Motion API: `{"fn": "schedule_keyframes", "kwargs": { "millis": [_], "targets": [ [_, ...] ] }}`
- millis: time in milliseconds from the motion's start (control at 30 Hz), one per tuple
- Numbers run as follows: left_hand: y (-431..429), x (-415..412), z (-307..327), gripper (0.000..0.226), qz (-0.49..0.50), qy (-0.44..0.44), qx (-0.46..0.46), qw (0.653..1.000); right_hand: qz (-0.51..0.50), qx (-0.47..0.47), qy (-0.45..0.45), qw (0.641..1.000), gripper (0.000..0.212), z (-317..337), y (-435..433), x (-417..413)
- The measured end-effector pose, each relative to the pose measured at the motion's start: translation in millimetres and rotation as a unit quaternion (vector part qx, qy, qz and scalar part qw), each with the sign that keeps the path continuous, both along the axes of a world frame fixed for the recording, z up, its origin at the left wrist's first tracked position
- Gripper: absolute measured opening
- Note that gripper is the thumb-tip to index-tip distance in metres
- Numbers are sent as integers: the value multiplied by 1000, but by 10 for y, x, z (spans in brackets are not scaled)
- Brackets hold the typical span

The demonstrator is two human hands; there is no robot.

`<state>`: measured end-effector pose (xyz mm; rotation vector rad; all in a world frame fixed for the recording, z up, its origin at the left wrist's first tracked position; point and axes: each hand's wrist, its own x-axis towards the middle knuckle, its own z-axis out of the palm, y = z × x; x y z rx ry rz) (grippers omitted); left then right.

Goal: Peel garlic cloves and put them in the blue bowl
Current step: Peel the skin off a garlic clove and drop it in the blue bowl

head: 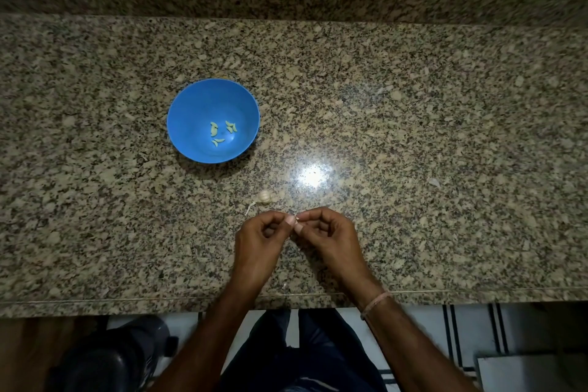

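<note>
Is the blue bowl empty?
No, several peeled cloves lie at the bottom of the blue bowl.

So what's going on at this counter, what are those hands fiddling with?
A person is peeling garlic. Both the left hand and right hand pinch a small clove between their fingertips above the granite counter; it is mostly hidden. The blue bowl already holds several peeled cloves. The rest of the garlic bulb lies on the counter just beyond the hands.

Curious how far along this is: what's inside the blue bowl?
A few peeled garlic cloves lie at the bottom of the blue bowl. Nothing covers them; what's beneath the bowl is hidden.
</note>
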<state>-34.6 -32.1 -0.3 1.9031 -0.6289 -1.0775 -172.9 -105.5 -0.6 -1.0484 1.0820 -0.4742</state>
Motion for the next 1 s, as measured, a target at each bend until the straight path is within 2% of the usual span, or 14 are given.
{"fn": "schedule_keyframes", "kwargs": {
  "millis": [167,400,533,667,833,1000],
  "targets": [
    [-28,17,31,10,-3,12,1,1000,12,-49,25,998,9,-18,14,5],
    [-11,8,-15,19,-15,33,15,999,4,-65,31,997,10,-36,75,4],
    [10,-48,-33,29,-1,45,13,999,-15,-26,14,999,10,-4,81,43],
    [8,-85,-50,22,0,19,14,1000,-52,66,-41,996,12,29,87,71],
    [-2,-120,-44,13,-4,-44,15,999,-40,42,-39,998,13,17,95,63],
    [-5,-115,-1,13,-4,-45,14,999,-40,69,-35,996,12,-25,59,51]
  ]
}}
